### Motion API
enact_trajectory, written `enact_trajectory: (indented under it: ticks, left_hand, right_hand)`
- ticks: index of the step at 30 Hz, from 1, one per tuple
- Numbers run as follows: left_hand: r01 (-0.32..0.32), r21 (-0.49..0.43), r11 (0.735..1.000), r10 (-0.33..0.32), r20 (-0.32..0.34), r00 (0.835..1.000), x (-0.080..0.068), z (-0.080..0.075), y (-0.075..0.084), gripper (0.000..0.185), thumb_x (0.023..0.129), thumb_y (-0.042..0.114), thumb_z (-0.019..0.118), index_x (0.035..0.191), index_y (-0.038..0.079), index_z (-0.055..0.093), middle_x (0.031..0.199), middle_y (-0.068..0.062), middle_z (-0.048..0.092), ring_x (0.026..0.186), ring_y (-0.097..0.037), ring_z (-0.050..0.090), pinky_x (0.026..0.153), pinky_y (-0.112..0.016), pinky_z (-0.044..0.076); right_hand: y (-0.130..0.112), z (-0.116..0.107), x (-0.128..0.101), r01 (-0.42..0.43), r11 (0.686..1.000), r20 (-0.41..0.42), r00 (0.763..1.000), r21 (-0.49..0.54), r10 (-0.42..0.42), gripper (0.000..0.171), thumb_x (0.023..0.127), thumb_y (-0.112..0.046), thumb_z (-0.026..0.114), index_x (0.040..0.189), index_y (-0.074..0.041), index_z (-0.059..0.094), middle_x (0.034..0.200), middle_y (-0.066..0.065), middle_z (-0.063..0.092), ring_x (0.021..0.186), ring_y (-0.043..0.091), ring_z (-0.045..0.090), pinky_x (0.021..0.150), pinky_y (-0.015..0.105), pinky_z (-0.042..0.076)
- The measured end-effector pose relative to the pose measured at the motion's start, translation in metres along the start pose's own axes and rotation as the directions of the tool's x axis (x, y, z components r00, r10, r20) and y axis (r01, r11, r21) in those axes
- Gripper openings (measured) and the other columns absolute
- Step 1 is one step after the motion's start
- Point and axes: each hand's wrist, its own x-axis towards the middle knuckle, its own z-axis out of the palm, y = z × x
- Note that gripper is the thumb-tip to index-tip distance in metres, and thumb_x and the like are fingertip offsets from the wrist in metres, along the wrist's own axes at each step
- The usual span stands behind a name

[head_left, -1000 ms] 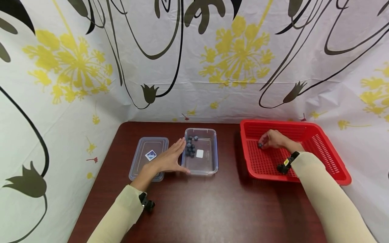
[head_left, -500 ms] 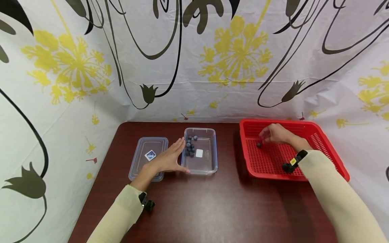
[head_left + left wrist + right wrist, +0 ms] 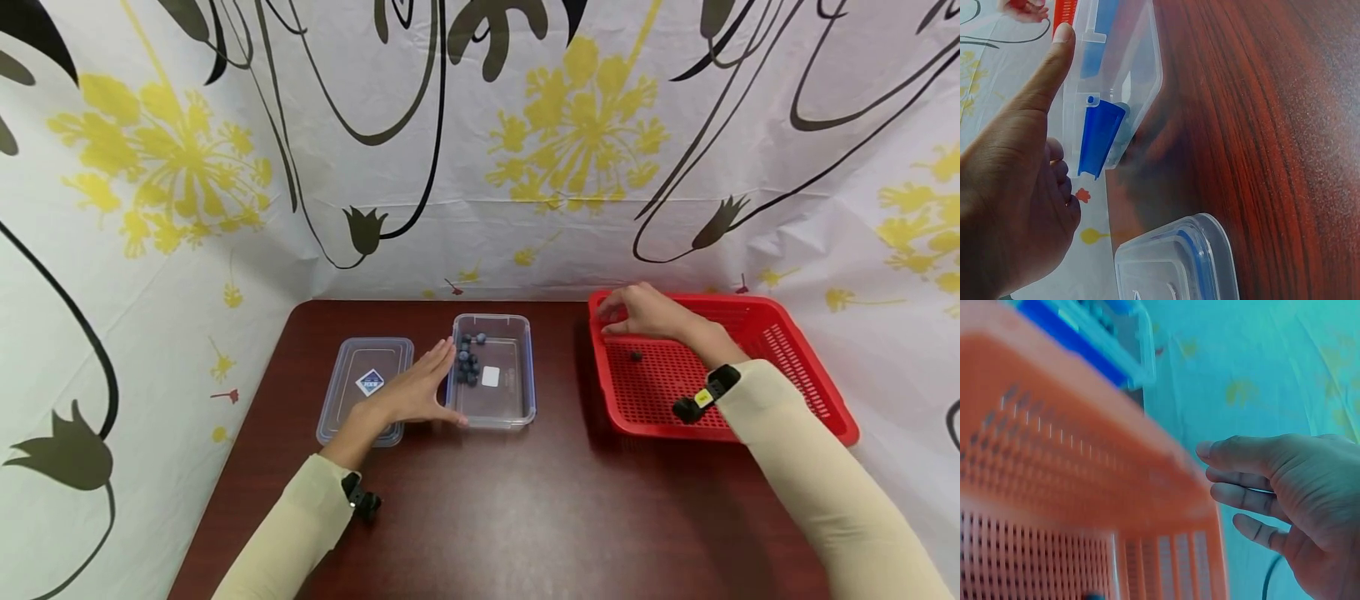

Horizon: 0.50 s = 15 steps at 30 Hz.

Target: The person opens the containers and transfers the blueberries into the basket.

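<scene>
My left hand point(image 3: 429, 388) lies open against the left side of a clear plastic container point(image 3: 517, 392), with its thumb along the near rim. Several blueberries point(image 3: 468, 367) sit in the container's far left part. The left wrist view shows the thumb point(image 3: 1054, 62) straight on the container point(image 3: 1119, 75) beside its blue clip point(image 3: 1100, 137). My right hand point(image 3: 611, 317) hovers over the far left corner of a red basket point(image 3: 795, 375). Its fingers point(image 3: 1241, 456) are loosely extended and I see nothing in them. One blueberry point(image 3: 636, 357) lies on the basket floor.
The container's lid point(image 3: 366, 387) lies flat on the dark red table point(image 3: 525, 517), just left of my left hand. Flowered cloth walls point(image 3: 480, 167) close the table in at the back and both sides. The lid's corner point(image 3: 1175, 262) shows in the left wrist view.
My right hand has lifted off the basket floor and moved left and back to the basket's far left corner. The blueberry it was near stays in the basket. My left hand has not moved.
</scene>
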Motion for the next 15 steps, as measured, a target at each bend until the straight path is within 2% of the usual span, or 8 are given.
enact_trajectory:
  ticks: [4,9,15]
  left_hand:
    - [-0.003,0.007,1.000,0.003,0.002,1.000,0.001,0.001,-0.001,0.137,0.079,0.073,0.081,0.170,0.004,0.005,0.179,-0.010,-0.006,0.165,-0.026,-0.005,0.132,-0.049,0.012]
    - [-0.009,0.009,1.000,0.009,-0.005,1.000,0.002,0.001,-0.002,0.137,0.079,0.073,0.081,0.169,0.003,0.006,0.179,-0.011,-0.005,0.165,-0.026,-0.004,0.132,-0.049,0.012]
    - [-0.006,0.008,1.000,0.006,-0.008,1.000,0.000,0.001,-0.001,0.137,0.079,0.072,0.082,0.170,0.004,0.006,0.179,-0.010,-0.006,0.165,-0.025,-0.004,0.131,-0.050,0.014]
  right_hand:
    - [-0.022,0.011,0.021,0.053,0.999,0.005,0.999,0.013,-0.053,0.027,0.084,-0.010,0.090,0.108,-0.003,0.081,0.100,0.008,0.079,0.085,0.021,0.075,0.076,0.044,0.061]
    - [-0.051,0.026,0.046,0.076,0.992,0.022,0.997,0.099,-0.078,0.029,0.085,-0.012,0.089,0.110,-0.001,0.080,0.100,0.011,0.080,0.084,0.022,0.077,0.076,0.046,0.063]
    - [-0.072,0.054,0.071,0.089,0.986,0.048,0.994,0.142,-0.097,0.030,0.084,-0.010,0.089,0.111,0.000,0.080,0.102,0.011,0.080,0.085,0.020,0.075,0.078,0.038,0.062]
